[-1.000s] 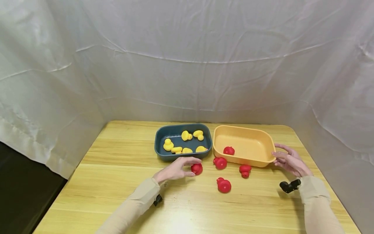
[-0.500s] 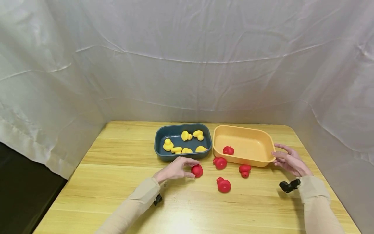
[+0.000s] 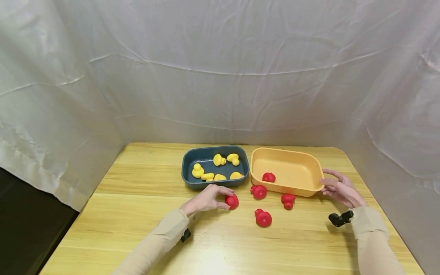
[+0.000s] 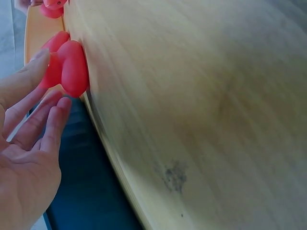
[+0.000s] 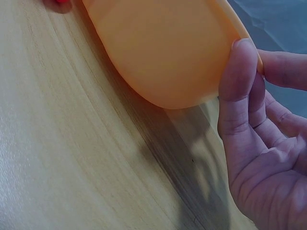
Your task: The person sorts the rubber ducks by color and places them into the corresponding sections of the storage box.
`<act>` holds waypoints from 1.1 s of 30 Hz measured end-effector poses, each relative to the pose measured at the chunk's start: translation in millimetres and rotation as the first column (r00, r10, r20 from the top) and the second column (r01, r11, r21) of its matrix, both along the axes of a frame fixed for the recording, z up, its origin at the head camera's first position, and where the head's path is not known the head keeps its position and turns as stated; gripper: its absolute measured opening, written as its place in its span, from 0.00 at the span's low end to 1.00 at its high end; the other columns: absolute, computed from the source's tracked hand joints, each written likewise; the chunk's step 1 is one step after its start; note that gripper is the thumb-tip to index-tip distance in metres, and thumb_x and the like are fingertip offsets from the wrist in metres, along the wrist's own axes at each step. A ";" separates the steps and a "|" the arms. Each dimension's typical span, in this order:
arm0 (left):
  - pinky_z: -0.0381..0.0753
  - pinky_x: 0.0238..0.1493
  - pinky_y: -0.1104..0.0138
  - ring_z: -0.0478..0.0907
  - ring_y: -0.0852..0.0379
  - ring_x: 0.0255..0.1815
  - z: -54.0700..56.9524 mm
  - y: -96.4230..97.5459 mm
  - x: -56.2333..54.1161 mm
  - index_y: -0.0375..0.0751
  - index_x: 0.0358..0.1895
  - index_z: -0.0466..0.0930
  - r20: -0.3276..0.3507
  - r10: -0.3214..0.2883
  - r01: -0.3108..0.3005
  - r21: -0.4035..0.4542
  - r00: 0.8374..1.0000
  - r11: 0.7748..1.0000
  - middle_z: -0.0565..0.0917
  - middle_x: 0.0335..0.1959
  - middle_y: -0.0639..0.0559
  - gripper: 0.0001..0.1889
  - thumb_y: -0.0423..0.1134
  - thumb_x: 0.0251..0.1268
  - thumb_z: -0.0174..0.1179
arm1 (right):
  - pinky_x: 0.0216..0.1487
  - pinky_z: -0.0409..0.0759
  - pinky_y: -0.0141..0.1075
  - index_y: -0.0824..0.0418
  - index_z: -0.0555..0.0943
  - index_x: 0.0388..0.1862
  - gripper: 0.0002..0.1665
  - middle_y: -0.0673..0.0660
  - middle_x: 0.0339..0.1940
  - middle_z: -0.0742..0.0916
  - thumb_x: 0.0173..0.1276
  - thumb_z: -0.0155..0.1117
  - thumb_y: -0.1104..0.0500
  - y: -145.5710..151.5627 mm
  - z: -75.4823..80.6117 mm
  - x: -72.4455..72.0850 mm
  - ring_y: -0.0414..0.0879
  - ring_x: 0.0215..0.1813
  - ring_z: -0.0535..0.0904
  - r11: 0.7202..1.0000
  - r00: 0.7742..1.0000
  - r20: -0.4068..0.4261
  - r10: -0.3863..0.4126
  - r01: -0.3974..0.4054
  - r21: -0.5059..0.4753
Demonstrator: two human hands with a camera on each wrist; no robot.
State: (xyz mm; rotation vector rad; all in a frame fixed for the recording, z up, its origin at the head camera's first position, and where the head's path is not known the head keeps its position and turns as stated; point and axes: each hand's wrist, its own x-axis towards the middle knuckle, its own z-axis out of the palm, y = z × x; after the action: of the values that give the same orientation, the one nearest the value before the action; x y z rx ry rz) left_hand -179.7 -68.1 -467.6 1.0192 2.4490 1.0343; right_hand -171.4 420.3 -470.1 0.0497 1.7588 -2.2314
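My left hand (image 3: 207, 198) has thumb and fingers curved around a red rubber duck (image 3: 232, 202) on the table, in front of the dark blue bin. Up close in the left wrist view, the thumb lies against this duck (image 4: 74, 69). At the far right, my right hand (image 3: 342, 189) pinches the right end of a light orange bin (image 3: 295, 168). Its thumb (image 5: 240, 67) presses the bin's end in the right wrist view, with other fingers beyond the rim. One red duck (image 3: 269, 177) lies inside the orange bin.
The dark blue bin (image 3: 206, 154) holds several yellow ducks (image 3: 198, 170). Three more red ducks lie in front of the orange bin: one near its left corner (image 3: 259, 192), one nearer me (image 3: 263, 218), one farther right (image 3: 288, 201). A pale curtain (image 3: 233, 95) surrounds the wooden table.
The red duck at my left hand has turned and shifted slightly toward me while the fingers stay around it. My right hand and both bins look unmoved.
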 end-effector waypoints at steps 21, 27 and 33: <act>0.82 0.63 0.55 0.82 0.53 0.56 -0.8 4.0 -0.2 0.40 0.55 0.85 -0.005 0.010 -0.010 -0.016 1.000 1.000 0.88 0.54 0.48 0.20 0.38 0.59 0.73 | 0.33 0.88 0.31 0.47 0.74 0.57 0.20 0.54 0.33 0.88 0.76 0.53 0.70 0.4 -0.9 -0.4 0.42 0.30 0.87 0.999 1.000 -0.013 0.017 -0.018 -0.033; 0.82 0.63 0.56 0.82 0.54 0.55 -2.7 4.3 0.7 0.40 0.55 0.84 -0.031 -0.004 0.004 -0.012 1.000 1.000 0.88 0.54 0.48 0.19 0.39 0.61 0.72 | 0.33 0.89 0.31 0.48 0.74 0.58 0.20 0.54 0.33 0.88 0.77 0.52 0.70 0.7 -1.7 -0.6 0.42 0.30 0.87 0.999 1.000 -0.020 0.023 -0.024 -0.040; 0.83 0.62 0.57 0.81 0.55 0.55 -3.4 3.8 1.7 0.41 0.55 0.83 -0.032 0.003 -0.002 0.028 0.999 1.000 0.87 0.54 0.49 0.19 0.41 0.62 0.71 | 0.34 0.89 0.31 0.48 0.74 0.58 0.20 0.54 0.33 0.88 0.77 0.52 0.70 0.6 -2.3 -0.9 0.43 0.31 0.87 0.999 0.999 -0.025 0.026 -0.027 -0.044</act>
State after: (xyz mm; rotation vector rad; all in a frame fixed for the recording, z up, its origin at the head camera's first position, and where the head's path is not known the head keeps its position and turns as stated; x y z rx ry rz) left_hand -178.0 -64.3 -471.0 1.0492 2.4686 1.0638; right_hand -172.3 420.9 -472.4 -0.0107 1.7115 -2.2599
